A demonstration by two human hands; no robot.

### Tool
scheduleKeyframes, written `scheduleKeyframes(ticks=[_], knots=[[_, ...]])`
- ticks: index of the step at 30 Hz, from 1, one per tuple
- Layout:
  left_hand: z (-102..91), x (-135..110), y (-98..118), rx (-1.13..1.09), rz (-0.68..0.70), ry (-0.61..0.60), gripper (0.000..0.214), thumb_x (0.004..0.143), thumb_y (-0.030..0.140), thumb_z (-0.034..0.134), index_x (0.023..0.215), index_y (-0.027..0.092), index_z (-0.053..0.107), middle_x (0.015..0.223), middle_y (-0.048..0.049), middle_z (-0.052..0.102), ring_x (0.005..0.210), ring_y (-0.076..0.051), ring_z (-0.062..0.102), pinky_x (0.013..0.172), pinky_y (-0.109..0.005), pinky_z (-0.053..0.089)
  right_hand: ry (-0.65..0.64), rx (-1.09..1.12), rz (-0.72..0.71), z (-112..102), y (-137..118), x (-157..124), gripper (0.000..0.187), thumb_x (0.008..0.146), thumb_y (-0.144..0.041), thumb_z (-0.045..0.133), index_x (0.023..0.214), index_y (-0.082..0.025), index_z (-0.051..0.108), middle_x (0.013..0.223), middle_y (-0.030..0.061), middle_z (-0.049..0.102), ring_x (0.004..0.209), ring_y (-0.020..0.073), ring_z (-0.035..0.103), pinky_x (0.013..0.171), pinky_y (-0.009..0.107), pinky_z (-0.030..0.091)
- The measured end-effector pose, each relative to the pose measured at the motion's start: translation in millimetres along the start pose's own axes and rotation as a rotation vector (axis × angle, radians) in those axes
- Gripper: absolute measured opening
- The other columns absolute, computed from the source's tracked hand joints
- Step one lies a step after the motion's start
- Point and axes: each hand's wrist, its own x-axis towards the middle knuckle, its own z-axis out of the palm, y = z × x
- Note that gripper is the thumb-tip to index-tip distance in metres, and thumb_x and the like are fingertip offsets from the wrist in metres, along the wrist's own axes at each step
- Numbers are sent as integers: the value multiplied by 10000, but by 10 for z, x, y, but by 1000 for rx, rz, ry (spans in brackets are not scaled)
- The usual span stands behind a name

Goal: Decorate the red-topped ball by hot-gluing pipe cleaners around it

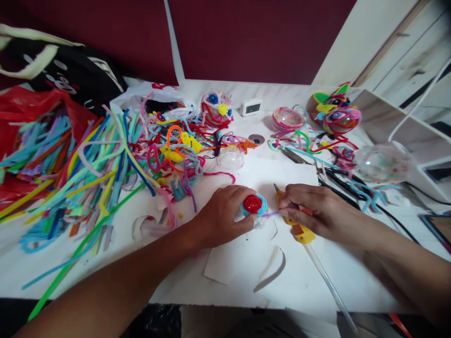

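Note:
My left hand (225, 211) is closed round a small clear plastic piece topped by a coil of pipe cleaner (252, 204), red in the middle and light blue around it. A thin purple pipe cleaner (269, 214) runs from this coil to my right hand (310, 211), whose fingers are pinched on its other end. Beneath the right hand is a yellow glue gun (302, 233), nozzle pointing away and a clear glue stick (331, 286) sticking out of its back. Whether the palm also grips the gun is hidden. White paper (239, 263) lies under both hands.
Loose pipe cleaners (105, 173) pile up on the left, beside a red bag (66, 105). Decorated balls (215, 110), a small clock (251, 108) and a clear ball (384, 162) stand behind. Scissors (294, 156) and black cables (347, 188) lie at right.

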Motion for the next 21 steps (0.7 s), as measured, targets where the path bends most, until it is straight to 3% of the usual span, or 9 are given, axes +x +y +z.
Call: scheduleKeyframes(ticks=[12, 21], knots=[[-21, -3, 7, 8, -3, 3, 326, 813, 249, 584, 1130, 189, 547, 1150, -52, 628, 1073, -218, 565, 959, -366, 406, 15, -77, 6, 41, -1, 12, 139, 935, -209, 438, 961, -183, 573, 883, 67, 624, 747, 152, 592, 659, 273, 458], [24, -8, 17, 9, -19, 47, 341, 800, 264, 605, 1125, 180, 544, 1142, -62, 640, 1061, -220, 578, 950, -384, 414, 41, -118, 36, 96, -10, 19, 143, 946, -269, 449, 940, -176, 558, 813, 47, 604, 706, 148, 576, 639, 276, 442]])
